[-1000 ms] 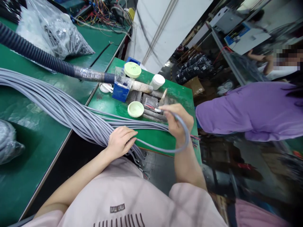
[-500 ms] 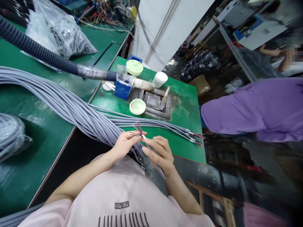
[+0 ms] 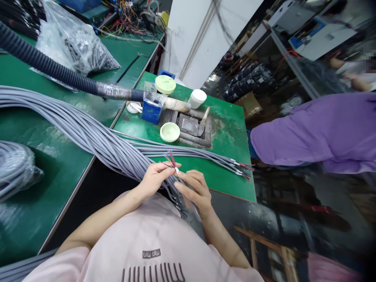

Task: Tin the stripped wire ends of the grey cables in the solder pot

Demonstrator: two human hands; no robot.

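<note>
Between my hands is the end of a grey multi-core cable (image 3: 192, 207), with its thin coloured wires (image 3: 170, 157) fanned out above a white band. My left hand (image 3: 156, 178) pinches a dark wire from that end between thumb and forefinger. My right hand (image 3: 197, 191) grips the cable just below the white band. Behind my left hand runs a thick bundle of grey cables (image 3: 96, 137), whose lower ends hang near my lap. Several cables with stripped ends (image 3: 245, 170) lie on the green bench to the right.
On the green bench (image 3: 227, 129) are a solder pot (image 3: 189, 125) with a scraper (image 3: 203, 123), a round pale lid (image 3: 170, 132), a white jar (image 3: 197, 98) and a blue box (image 3: 151, 111). A black corrugated hose (image 3: 58, 62) crosses from the left. A person in a purple garment (image 3: 317, 133) is at right.
Both hands keep their grip on the cable end. My right hand has shifted slightly left and the wires have turned a little. The view has moved slightly.
</note>
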